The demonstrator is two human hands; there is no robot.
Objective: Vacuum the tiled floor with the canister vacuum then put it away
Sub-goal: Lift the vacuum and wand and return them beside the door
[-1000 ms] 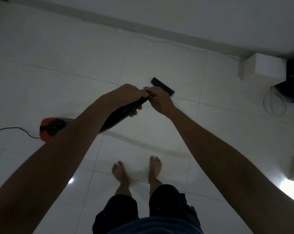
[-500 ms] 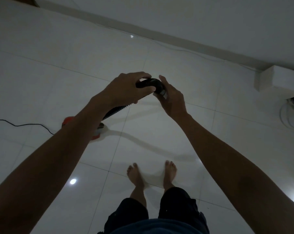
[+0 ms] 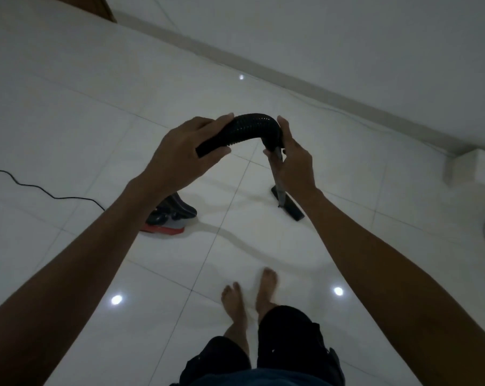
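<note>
**Both hands on the vacuum hose**

I see my left hand (image 3: 180, 151) wrapped around the black ribbed hose (image 3: 244, 129), which arches over to my right hand (image 3: 294, 160). The right hand grips the top of the wand (image 3: 280, 188), fingers closed on it. The floor nozzle (image 3: 290, 203) rests on the white tiled floor (image 3: 68, 107). The red canister (image 3: 168, 221) stands on the tiles near my left forearm, its power cord (image 3: 40, 190) trailing left.

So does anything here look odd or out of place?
Only the hose: both hands, left and right, hold it in a tight arch above the wand, a sharp bend. The canister and cord lie loose on the floor; nothing spilled.
</note>
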